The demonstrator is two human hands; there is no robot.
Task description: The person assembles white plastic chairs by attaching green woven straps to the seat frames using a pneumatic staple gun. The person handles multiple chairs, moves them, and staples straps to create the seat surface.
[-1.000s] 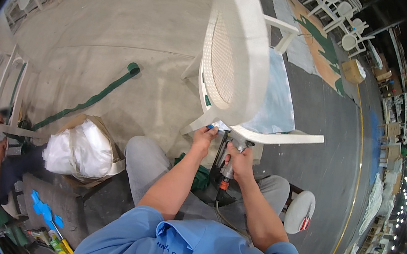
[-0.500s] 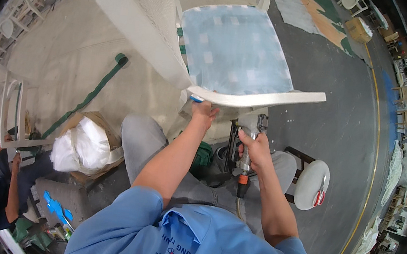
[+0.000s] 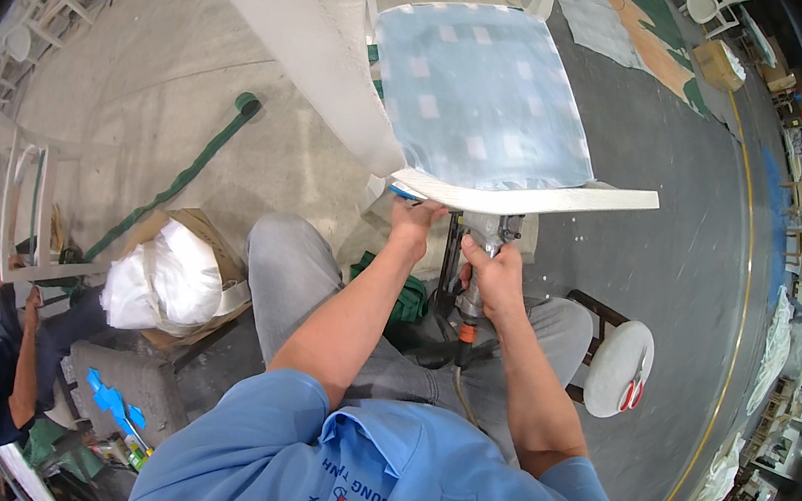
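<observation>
A white chair (image 3: 520, 201) with a woven back stands tipped before me. Pale blue checked fabric (image 3: 483, 92) covers its seat. My left hand (image 3: 414, 226) reaches to the underside of the near rail, its fingers bent and partly hidden there. A small blue piece (image 3: 406, 192) shows at those fingers; its kind is unclear. My right hand (image 3: 494, 276) grips a pneumatic staple gun (image 3: 470, 301), upright, with its nose just below the rail. An air hose (image 3: 465, 396) runs down from its orange fitting (image 3: 467, 333).
Red-handled scissors (image 3: 636, 384) lie on a round pale stool (image 3: 613, 367) at my right. Left are a carton holding white material (image 3: 165, 278), a green webbing strip (image 3: 181, 181) and another person (image 3: 27, 366) at a chair frame. Green material (image 3: 407, 301) lies between my legs.
The staple gun has risen with my right hand and shifted left, until its nose meets the rail in view. The chair and my left hand appear slightly farther right.
</observation>
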